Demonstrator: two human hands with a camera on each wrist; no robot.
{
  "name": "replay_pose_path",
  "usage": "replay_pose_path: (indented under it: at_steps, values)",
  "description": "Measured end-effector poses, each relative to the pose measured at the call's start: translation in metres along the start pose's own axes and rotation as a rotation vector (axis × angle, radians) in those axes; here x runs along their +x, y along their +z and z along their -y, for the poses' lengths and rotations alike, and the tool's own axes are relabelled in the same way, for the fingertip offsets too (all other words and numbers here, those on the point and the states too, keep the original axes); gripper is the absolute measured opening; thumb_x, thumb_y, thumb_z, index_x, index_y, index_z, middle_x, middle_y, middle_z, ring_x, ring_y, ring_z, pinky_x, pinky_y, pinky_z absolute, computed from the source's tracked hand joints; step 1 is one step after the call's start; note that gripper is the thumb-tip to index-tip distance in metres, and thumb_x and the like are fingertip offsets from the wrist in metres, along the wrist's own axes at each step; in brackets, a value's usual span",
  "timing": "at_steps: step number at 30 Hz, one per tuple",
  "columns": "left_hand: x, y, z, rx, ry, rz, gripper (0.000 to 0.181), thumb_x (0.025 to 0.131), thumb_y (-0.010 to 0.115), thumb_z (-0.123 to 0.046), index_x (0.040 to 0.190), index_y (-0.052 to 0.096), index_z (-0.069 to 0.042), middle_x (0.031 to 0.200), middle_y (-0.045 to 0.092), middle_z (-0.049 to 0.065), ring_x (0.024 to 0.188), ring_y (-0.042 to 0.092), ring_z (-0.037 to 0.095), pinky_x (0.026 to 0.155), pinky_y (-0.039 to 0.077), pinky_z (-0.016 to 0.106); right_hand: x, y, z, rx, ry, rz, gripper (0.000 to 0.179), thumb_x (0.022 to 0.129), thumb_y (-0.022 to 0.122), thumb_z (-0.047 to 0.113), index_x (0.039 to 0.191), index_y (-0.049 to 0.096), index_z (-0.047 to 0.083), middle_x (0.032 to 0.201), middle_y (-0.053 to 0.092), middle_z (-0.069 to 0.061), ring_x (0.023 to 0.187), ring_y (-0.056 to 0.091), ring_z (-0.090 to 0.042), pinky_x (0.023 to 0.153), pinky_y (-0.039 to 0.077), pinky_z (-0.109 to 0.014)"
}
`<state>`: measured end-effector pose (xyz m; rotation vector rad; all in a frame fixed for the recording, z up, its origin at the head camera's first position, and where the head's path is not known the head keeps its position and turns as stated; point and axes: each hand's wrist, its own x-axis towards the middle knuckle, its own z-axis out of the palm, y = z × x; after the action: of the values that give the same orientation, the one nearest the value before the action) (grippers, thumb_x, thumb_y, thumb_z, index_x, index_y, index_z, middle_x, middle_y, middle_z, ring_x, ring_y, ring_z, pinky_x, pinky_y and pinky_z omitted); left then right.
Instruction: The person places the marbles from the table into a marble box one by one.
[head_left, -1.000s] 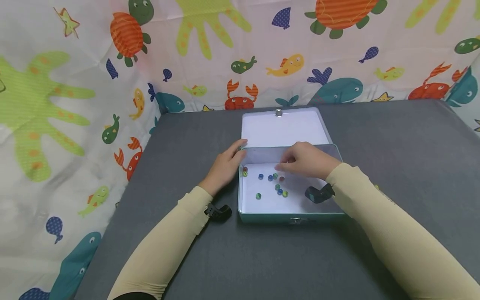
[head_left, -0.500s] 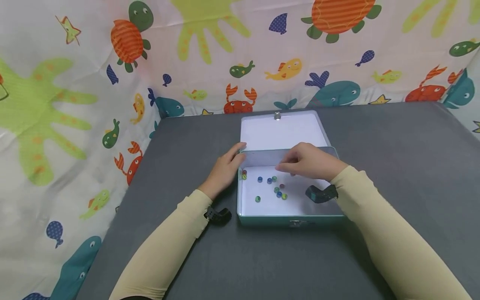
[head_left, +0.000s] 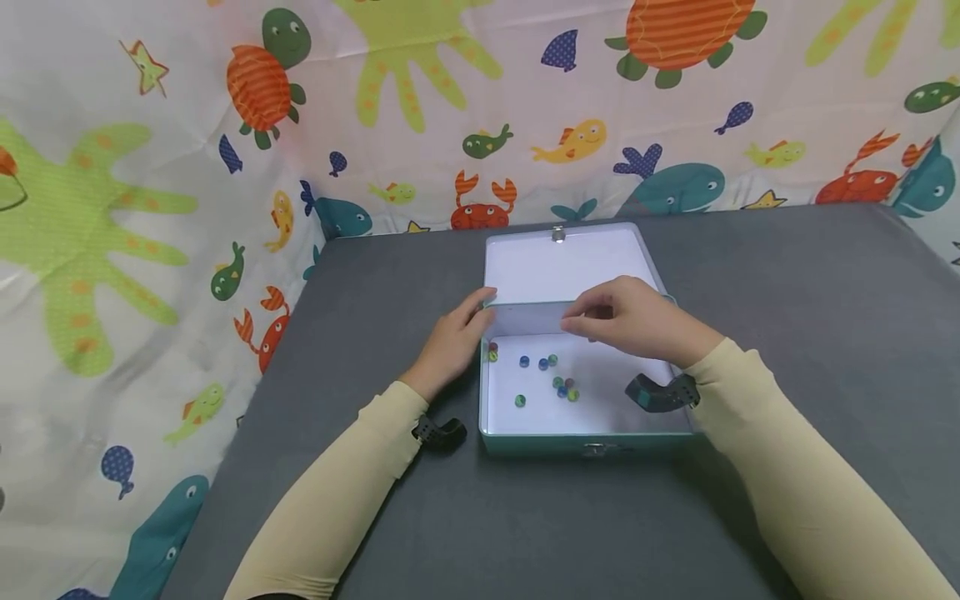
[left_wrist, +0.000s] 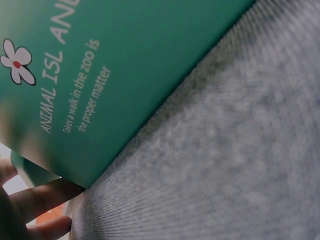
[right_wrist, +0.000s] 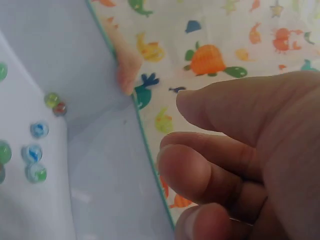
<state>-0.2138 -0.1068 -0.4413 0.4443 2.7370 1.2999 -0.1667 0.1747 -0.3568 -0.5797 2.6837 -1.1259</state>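
A green tin box [head_left: 592, 445] with a white inside stands on the table, its lid [head_left: 562, 262] folded back. Several glass marbles lie on its floor, among them a lone green marble [head_left: 521, 401], a blue marble [head_left: 524, 362] and a reddish marble [head_left: 569, 384] in a small cluster. At the back left corner, my left hand [head_left: 450, 343] holds the box, thumb at the rim. Over the rear of the box hovers my right hand [head_left: 637, 321]. In the right wrist view its thumb and loosely bent fingers are apart, and no marble shows between them.
Dark grey cloth covers the table [head_left: 420, 533]. Behind and to the left hangs a curtain [head_left: 420, 150] printed with sea animals. Each wrist bears a black strap device, such as the right wrist camera [head_left: 662, 393].
My right hand has risen slightly and shifted right. The reddish marble has rolled toward the front, up to the small cluster. My left hand keeps its place on the box.
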Motion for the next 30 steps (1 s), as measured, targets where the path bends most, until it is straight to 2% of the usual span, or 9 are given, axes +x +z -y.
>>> replay_pose_path:
  at_steps: [5, 11, 16, 24, 30]
  values:
    - [0.001, -0.002, -0.001, 0.002, 0.008, 0.003, 0.054, 0.108, 0.04, -0.053, 0.159, 0.046, -0.033, 0.154, 0.057, 0.007, 0.136, 0.056, 0.026, 0.114, 0.043, 0.055, -0.003, -0.002, 0.005, 0.009, -0.021, -0.029, 0.021, 0.098, 0.076, 0.026, 0.111, 0.082, 0.01, 0.09, 0.074, -0.001, 0.081, 0.062, -0.021, 0.066, 0.05, -0.033]
    - [0.001, -0.007, 0.002, -0.001, 0.014, -0.016, 0.055, 0.108, 0.041, -0.053, 0.159, 0.047, -0.033, 0.155, 0.056, 0.008, 0.136, 0.056, 0.026, 0.114, 0.042, 0.055, -0.002, -0.007, 0.018, 0.046, -0.056, -0.094, 0.021, 0.099, 0.075, 0.025, 0.112, 0.082, 0.01, 0.094, 0.075, -0.002, 0.083, 0.061, -0.023, 0.07, 0.051, -0.03]
    - [0.001, -0.008, 0.003, 0.002, 0.026, -0.02, 0.054, 0.108, 0.041, -0.052, 0.158, 0.047, -0.033, 0.155, 0.056, 0.007, 0.137, 0.056, 0.026, 0.114, 0.042, 0.056, -0.01, -0.016, 0.024, 0.013, -0.041, -0.144, 0.022, 0.099, 0.076, 0.028, 0.113, 0.082, 0.013, 0.096, 0.075, -0.002, 0.084, 0.059, -0.023, 0.07, 0.05, -0.03]
    - [0.001, -0.001, 0.006, 0.002, 0.017, -0.013, 0.054, 0.108, 0.04, -0.053, 0.158, 0.047, -0.035, 0.154, 0.057, 0.007, 0.133, 0.058, 0.026, 0.112, 0.045, 0.055, -0.027, -0.023, 0.006, -0.041, 0.004, -0.124, 0.023, 0.099, 0.074, 0.026, 0.114, 0.081, 0.01, 0.098, 0.077, -0.001, 0.085, 0.061, -0.022, 0.07, 0.052, -0.029]
    - [0.0, 0.001, 0.005, -0.001, 0.019, -0.017, 0.054, 0.107, 0.041, -0.053, 0.157, 0.048, -0.034, 0.151, 0.06, 0.009, 0.126, 0.061, 0.025, 0.108, 0.047, 0.054, -0.036, -0.027, -0.005, -0.074, 0.024, -0.143, 0.025, 0.1, 0.074, 0.03, 0.115, 0.081, 0.012, 0.1, 0.078, -0.001, 0.087, 0.064, -0.021, 0.072, 0.054, -0.03]
